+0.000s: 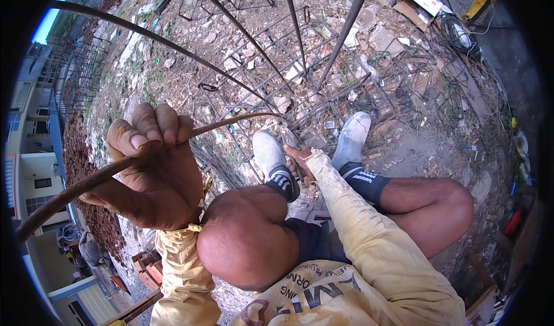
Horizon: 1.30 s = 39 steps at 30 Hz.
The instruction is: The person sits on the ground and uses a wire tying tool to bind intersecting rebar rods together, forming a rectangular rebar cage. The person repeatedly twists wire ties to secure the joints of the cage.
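My left hand (161,176) is closed around a long, thin rusty steel bar (222,124), fingers curled over it and thumb beneath. From the left edge the bar runs through my hand and bends toward the ground by my shoes. My right hand (301,163) is low between my two grey shoes (269,153), its fingers closed. What they hold is hard to make out; a dark, narrow shape shows just above them. Beyond it a steel rebar frame (329,104) lies on the ground, with several dark bars (297,29) rising toward the top of the view.
Rubble, dry grass and stones cover the ground. More rebar cages (72,78) stand at the far left, near buildings (43,179). An open cardboard box (412,11) and coiled cable (459,34) sit at the far right. Red bricks (149,268) are stacked at the lower left.
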Each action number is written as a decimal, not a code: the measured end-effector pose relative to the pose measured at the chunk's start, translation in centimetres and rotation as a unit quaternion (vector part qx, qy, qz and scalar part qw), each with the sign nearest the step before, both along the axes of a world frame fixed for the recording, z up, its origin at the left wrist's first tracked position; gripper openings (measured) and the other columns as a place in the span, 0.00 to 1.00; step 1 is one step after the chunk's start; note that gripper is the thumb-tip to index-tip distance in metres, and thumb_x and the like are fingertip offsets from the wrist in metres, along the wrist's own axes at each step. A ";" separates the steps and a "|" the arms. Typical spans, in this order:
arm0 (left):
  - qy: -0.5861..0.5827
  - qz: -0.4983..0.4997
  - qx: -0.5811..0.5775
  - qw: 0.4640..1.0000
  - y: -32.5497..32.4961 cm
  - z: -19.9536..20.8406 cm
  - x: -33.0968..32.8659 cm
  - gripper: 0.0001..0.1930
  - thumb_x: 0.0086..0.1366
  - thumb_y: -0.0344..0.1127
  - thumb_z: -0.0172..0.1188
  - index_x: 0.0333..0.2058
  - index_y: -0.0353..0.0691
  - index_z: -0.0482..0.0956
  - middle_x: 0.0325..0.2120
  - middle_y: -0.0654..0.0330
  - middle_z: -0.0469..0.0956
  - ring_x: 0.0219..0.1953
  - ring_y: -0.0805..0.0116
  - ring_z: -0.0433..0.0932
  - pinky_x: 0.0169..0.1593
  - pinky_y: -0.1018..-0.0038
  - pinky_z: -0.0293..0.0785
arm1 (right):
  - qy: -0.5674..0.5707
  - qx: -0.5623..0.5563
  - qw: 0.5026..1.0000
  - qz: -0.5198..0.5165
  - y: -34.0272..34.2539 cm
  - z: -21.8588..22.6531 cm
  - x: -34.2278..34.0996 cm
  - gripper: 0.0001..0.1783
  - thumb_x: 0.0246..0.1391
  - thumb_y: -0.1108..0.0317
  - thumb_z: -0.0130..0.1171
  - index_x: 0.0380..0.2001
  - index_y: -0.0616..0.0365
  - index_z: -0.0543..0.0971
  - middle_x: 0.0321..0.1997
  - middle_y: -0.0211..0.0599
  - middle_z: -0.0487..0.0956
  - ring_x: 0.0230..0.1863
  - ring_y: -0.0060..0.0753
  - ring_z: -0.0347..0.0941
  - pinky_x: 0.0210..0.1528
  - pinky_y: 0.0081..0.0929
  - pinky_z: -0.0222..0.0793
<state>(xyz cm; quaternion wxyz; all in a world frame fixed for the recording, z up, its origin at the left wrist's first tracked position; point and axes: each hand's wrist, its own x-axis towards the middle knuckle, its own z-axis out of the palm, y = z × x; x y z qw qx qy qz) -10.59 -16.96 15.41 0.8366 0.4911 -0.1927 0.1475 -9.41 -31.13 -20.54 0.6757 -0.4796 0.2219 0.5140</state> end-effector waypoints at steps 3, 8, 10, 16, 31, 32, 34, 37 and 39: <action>0.001 -0.010 0.010 1.000 -0.3 -0.2 -0.5 0.31 0.55 0.68 0.61 0.34 0.41 0.76 0.34 0.62 0.67 0.38 0.71 0.62 0.44 0.73 0.59 | 0.130 0.226 0.961 -0.090 -0.1 -1.6 -0.8 0.23 0.52 0.43 0.64 0.35 0.52 0.74 0.19 0.20 0.68 0.14 0.12 0.63 0.16 0.19 0.62; -0.001 -0.047 0.038 0.998 -0.1 -0.4 -1.4 0.30 0.55 0.67 0.62 0.34 0.43 0.75 0.33 0.63 0.66 0.37 0.72 0.61 0.42 0.74 0.58 | 0.111 0.216 0.963 -0.114 0.4 0.2 -1.9 0.20 0.54 0.48 0.65 0.28 0.52 0.73 0.16 0.21 0.69 0.12 0.10 0.62 0.14 0.15 0.59; 0.001 -0.042 0.039 0.998 -0.4 -0.7 -1.6 0.29 0.53 0.68 0.64 0.33 0.45 0.75 0.33 0.64 0.67 0.37 0.73 0.62 0.41 0.76 0.58 | -0.044 0.021 0.998 -0.046 0.0 0.7 -1.9 0.17 0.55 0.51 0.64 0.28 0.50 0.72 0.16 0.18 0.68 0.12 0.10 0.62 0.13 0.12 0.57; 0.003 -0.070 0.060 0.996 -1.0 -0.7 -2.6 0.29 0.51 0.68 0.66 0.31 0.46 0.75 0.32 0.65 0.68 0.35 0.74 0.63 0.40 0.77 0.59 | 0.046 0.119 0.989 -0.069 -0.6 -0.3 -1.6 0.17 0.53 0.51 0.65 0.28 0.49 0.71 0.15 0.17 0.67 0.12 0.10 0.63 0.13 0.13 0.57; 0.014 -0.151 0.058 0.987 -0.3 -0.4 -1.9 0.27 0.47 0.65 0.71 0.30 0.46 0.78 0.33 0.66 0.68 0.35 0.74 0.63 0.39 0.78 0.59 | -0.183 -0.063 0.971 -0.140 -0.2 -2.3 -3.0 0.17 0.45 0.57 0.70 0.30 0.50 0.72 0.19 0.28 0.68 0.19 0.28 0.67 0.27 0.31 0.69; 0.011 -0.138 0.054 0.989 -0.2 -0.5 -1.8 0.28 0.47 0.66 0.70 0.31 0.46 0.78 0.33 0.65 0.69 0.35 0.74 0.63 0.38 0.78 0.59 | -0.282 -0.160 0.934 -0.152 0.0 -2.4 -3.3 0.17 0.44 0.58 0.70 0.31 0.50 0.73 0.19 0.30 0.69 0.21 0.31 0.68 0.29 0.34 0.70; 0.006 -0.132 0.048 0.990 0.0 -0.5 -1.7 0.30 0.48 0.68 0.68 0.33 0.45 0.78 0.33 0.64 0.69 0.36 0.74 0.64 0.39 0.79 0.60 | -0.461 -0.340 0.802 -0.170 0.5 -2.7 -3.8 0.18 0.42 0.59 0.71 0.31 0.51 0.73 0.21 0.34 0.69 0.23 0.36 0.69 0.33 0.38 0.71; 0.005 -0.124 0.036 0.992 0.1 -0.3 -1.4 0.30 0.47 0.67 0.69 0.33 0.46 0.78 0.33 0.65 0.69 0.35 0.74 0.64 0.39 0.79 0.61 | -0.542 -0.403 0.733 -0.079 0.5 -5.4 -4.5 0.22 0.40 0.59 0.67 0.41 0.50 0.76 0.28 0.47 0.76 0.40 0.56 0.74 0.51 0.45 0.69; 0.006 -0.121 0.035 0.992 0.0 -0.4 -1.3 0.29 0.47 0.67 0.69 0.33 0.47 0.78 0.32 0.65 0.69 0.35 0.74 0.64 0.38 0.79 0.61 | -0.542 -0.409 0.732 -0.062 0.5 -6.2 -4.6 0.23 0.40 0.59 0.66 0.42 0.51 0.76 0.29 0.47 0.76 0.40 0.55 0.75 0.50 0.45 0.69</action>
